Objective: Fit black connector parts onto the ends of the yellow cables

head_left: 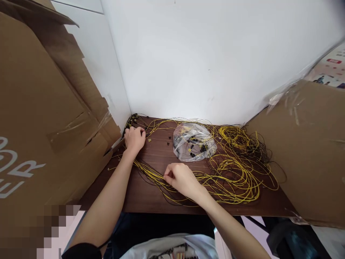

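My left hand [134, 139] is at the back left corner of the table, with its fingers curled down beside a cluster of small dark parts [134, 118] on wire ends. Its fingertips are hidden, so what they grip does not show. My right hand [182, 177] is closed in a pinch over a long bundle of yellow and black wires [147, 172]. Whether a wire lies between its thumb and finger is too small to tell. The bundle runs from near my left hand, under my right hand, to loose loops [242, 180] at the right.
A clear plastic bag [182, 153] with small black and yellow parts lies mid-table. Tangled yellow and black wire [234, 138] is heaped at the back right. Cardboard boxes stand left [54, 108] and right [304, 144] of the brown table [159, 153]. Behind rises a white wall [188, 64].
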